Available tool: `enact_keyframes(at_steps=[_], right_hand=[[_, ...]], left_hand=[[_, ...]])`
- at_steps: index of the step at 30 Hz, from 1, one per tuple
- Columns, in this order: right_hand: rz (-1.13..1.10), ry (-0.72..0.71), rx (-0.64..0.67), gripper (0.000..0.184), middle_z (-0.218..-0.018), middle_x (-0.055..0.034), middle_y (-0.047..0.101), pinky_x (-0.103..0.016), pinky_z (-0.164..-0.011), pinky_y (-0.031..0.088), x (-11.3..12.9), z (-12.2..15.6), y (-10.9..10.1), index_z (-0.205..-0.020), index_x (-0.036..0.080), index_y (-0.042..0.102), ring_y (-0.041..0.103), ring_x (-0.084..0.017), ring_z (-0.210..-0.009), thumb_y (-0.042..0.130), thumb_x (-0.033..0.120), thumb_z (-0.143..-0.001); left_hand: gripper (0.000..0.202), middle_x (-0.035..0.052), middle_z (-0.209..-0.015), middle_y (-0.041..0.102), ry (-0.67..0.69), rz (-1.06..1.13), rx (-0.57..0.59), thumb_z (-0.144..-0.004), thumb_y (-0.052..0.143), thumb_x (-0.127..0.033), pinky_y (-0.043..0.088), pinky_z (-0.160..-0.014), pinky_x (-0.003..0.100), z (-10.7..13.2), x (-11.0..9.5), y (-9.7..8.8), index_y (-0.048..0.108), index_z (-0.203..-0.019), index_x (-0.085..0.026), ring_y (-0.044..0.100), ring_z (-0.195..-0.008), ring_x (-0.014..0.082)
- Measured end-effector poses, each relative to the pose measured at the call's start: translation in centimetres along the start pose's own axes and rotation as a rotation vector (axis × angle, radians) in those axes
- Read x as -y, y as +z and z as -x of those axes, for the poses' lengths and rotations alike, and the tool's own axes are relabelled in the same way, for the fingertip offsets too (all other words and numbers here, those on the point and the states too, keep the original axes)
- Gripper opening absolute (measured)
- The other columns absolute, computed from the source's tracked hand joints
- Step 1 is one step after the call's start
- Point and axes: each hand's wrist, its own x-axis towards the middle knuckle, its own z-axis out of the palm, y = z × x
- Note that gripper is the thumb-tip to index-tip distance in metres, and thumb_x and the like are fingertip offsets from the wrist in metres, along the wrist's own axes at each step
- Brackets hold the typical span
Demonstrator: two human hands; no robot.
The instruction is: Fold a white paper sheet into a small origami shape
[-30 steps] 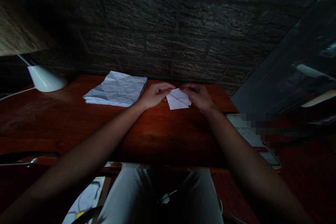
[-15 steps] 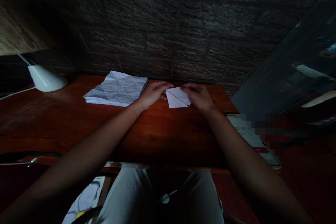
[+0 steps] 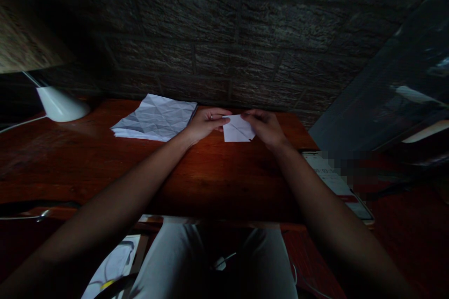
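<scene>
Just right of the frame's centre, the left hand is pinching one side of a folded white paper above the worktop; the right hand is pinching the other. Uneven pulling could be skewing its folds.

The right fingers hide part of the white paper; far left of them, the view's edge crops the lampshade.
</scene>
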Motion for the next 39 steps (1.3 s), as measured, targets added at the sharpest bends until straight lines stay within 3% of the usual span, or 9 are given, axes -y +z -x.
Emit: enact_keyframes(at_steps=[4, 10, 13, 17, 21, 25, 32, 39], right_hand=[[-0.015, -0.018, 0.008, 0.031, -0.083, -0.0033, 0.074, -0.032, -0.068, 0.048, 0.0, 0.0, 0.1, -0.086, 0.020, 0.076, 0.061, -0.017, -0.073, 0.079, 0.048, -0.073], [-0.005, 0.008, 0.145, 0.038, -0.079, -0.0018, 0.071, -0.029, -0.062, 0.044, -0.1, 0.3, 0.3, -0.090, 0.018, 0.076, 0.057, -0.015, -0.067, 0.081, 0.052, -0.071], [0.000, 0.001, 0.135, 0.041, -0.081, -0.0016, 0.071, -0.029, -0.063, 0.043, -0.2, 0.3, 0.4, -0.092, 0.019, 0.075, 0.058, -0.016, -0.069, 0.080, 0.053, -0.071], [0.015, -0.007, 0.113, 0.039, -0.084, -0.0020, 0.071, -0.030, -0.066, 0.045, -0.3, 0.4, 0.6, -0.093, 0.019, 0.075, 0.059, -0.016, -0.071, 0.079, 0.052, -0.073], [0.004, 0.001, 0.107, 0.036, -0.084, -0.0026, 0.072, -0.031, -0.067, 0.046, -0.2, 0.6, 0.9, -0.093, 0.020, 0.075, 0.060, -0.016, -0.072, 0.079, 0.050, -0.074], [-0.032, 0.014, 0.108, 0.038, -0.086, -0.0029, 0.073, -0.031, -0.067, 0.046, 0.0, 0.7, 1.1, -0.093, 0.020, 0.075, 0.060, -0.017, -0.072, 0.081, 0.051, -0.072], [-0.004, -0.004, 0.100, 0.040, -0.086, -0.0033, 0.073, -0.032, -0.068, 0.047, 0.2, 0.8, 1.1, -0.093, 0.021, 0.076, 0.063, -0.018, -0.075, 0.080, 0.056, -0.074], [-0.017, 0.045, 0.194, 0.042, -0.077, -0.0011, 0.070, -0.029, -0.062, 0.045, 0.8, 1.3, 1.3, -0.089, 0.020, 0.073, 0.059, -0.015, -0.066, 0.084, 0.056, -0.070]], left_hand=[[0.040, 0.0043, -0.086, 0.078, 0.026, -0.014, -0.035, -0.068, 0.090, -0.036, 0.056, -0.072, 0.030, -0.1, 0.2, 0.1, 0.079, -0.102, -0.017, 0.070, -0.077, 0.0164], [0.038, 0.0021, -0.082, 0.077, 0.038, 0.013, -0.049, -0.070, 0.088, -0.030, 0.053, -0.068, 0.027, 0.0, -0.2, 0.4, 0.079, -0.104, -0.018, 0.068, -0.073, 0.0143], [0.039, 0.0026, -0.087, 0.078, -0.002, 0.082, -0.097, -0.068, 0.090, -0.028, 0.054, -0.074, 0.028, 0.0, -0.3, 0.7, 0.078, -0.103, -0.018, 0.070, -0.079, 0.0149], [0.032, 0.0035, -0.088, 0.078, -0.082, 0.233, -0.155, -0.064, 0.094, -0.030, 0.057, -0.086, 0.034, 0.0, 0.0, 1.1, 0.077, -0.088, -0.016, 0.072, -0.084, 0.0159], [0.027, 0.0035, -0.083, 0.078, -0.142, 0.301, -0.197, -0.062, 0.095, -0.028, 0.058, -0.087, 0.035, 0.0, -0.1, 1.3, 0.077, -0.079, -0.016, 0.072, -0.081, 0.0163], [0.027, 0.0027, -0.083, 0.078, -0.094, 0.263, -0.222, -0.060, 0.095, -0.028, 0.057, -0.084, 0.033, 0.1, -0.4, 1.3, 0.079, -0.080, -0.017, 0.071, -0.080, 0.0156], [0.033, 0.0041, -0.088, 0.079, -0.101, 0.243, -0.148, -0.061, 0.095, -0.036, 0.057, -0.085, 0.034, 0.3, -0.6, 1.1, 0.080, -0.085, -0.018, 0.072, -0.084, 0.0176], [0.035, 0.0031, -0.085, 0.078, -0.007, 0.170, -0.190, -0.059, 0.095, -0.041, 0.057, -0.081, 0.033, 0.2, -0.5, 1.2, 0.079, -0.080, -0.018, 0.071, -0.080, 0.0170]])
